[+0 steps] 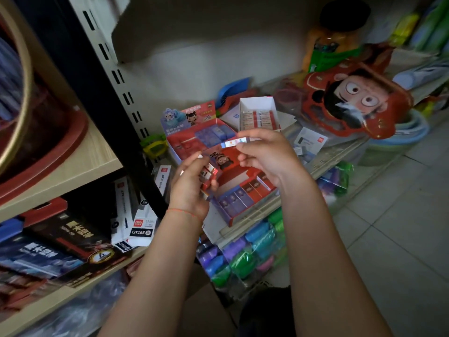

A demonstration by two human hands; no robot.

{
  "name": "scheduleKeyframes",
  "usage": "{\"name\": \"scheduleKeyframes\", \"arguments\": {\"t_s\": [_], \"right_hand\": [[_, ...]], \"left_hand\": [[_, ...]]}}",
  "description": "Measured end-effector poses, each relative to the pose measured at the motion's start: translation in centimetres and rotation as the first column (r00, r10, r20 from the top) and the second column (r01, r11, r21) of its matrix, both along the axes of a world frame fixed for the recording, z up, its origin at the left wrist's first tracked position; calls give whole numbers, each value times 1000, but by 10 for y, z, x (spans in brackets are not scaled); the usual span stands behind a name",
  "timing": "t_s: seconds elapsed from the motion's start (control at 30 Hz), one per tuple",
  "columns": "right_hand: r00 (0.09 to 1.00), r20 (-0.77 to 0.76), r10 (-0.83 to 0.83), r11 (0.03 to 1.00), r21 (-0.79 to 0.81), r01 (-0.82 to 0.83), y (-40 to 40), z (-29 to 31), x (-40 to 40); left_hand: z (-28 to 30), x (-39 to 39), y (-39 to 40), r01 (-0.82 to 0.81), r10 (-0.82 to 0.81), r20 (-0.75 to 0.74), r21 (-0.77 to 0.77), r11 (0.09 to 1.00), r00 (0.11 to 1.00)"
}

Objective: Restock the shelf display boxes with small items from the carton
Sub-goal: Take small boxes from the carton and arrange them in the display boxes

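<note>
Right now, head view: a person stands at a low cream shelf point(315, 166), both forearms reaching out over it
Left hand: the left hand point(192, 188) has its fingers curled round a small stack of red-and-white wrapped items point(208, 173), holding them just above the front display box
Right hand: the right hand point(262, 154) pinches one small white item with a red mark point(234, 143) between thumb and fingertips, raised above the boxes and touching none of them
Front box: the red cardboard display box with a cartoon face point(243, 190) sits at the shelf's near edge; rows of blue and red packets fill its front part, though I cannot tell how full the part under the hands is
Back box: the red display box with a tall cartoon header card point(194, 132) stands just behind it, blue packets showing inside
Carton: the small open white carton point(258, 115) rests further back on the shelf, with packets in it
Progress: partway, I'd judge; both display boxes already hold stock, yet the held items are not placed and the carton is not emptied
Left to do: set the items in hand into a box, then go back to the carton for more
</note>
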State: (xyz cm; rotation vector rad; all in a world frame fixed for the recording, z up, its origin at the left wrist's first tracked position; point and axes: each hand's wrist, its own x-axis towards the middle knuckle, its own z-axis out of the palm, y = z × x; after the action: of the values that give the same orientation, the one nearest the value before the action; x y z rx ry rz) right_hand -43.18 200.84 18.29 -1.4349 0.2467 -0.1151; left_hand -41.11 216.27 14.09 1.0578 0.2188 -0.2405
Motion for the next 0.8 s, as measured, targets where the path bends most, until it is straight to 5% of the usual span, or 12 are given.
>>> {"name": "scheduleKeyframes", "arguments": {"t_s": [0.2, 0.4, 0.57, 0.8], "right_hand": [[991, -129, 19, 857, -508, -82, -10, -12, -7], [950, -272, 151, 830, -487, -271, 4, -13, -13], [833, -489, 261, 533, -646, -546, 9, -16, -15], [834, -497, 240, 450, -705, -549, 16, -16, -17]], "left_hand": [[-6, -18, 2, -48, 49, -37, 21, 999, 998], [-4, -27, 8, -49, 48, -75, -10, 999, 996], [-10, -35, 13, -29, 30, -95, 15, 999, 995], [-12, -44, 15, -21, 16, -110, -39, 999, 994]]}}
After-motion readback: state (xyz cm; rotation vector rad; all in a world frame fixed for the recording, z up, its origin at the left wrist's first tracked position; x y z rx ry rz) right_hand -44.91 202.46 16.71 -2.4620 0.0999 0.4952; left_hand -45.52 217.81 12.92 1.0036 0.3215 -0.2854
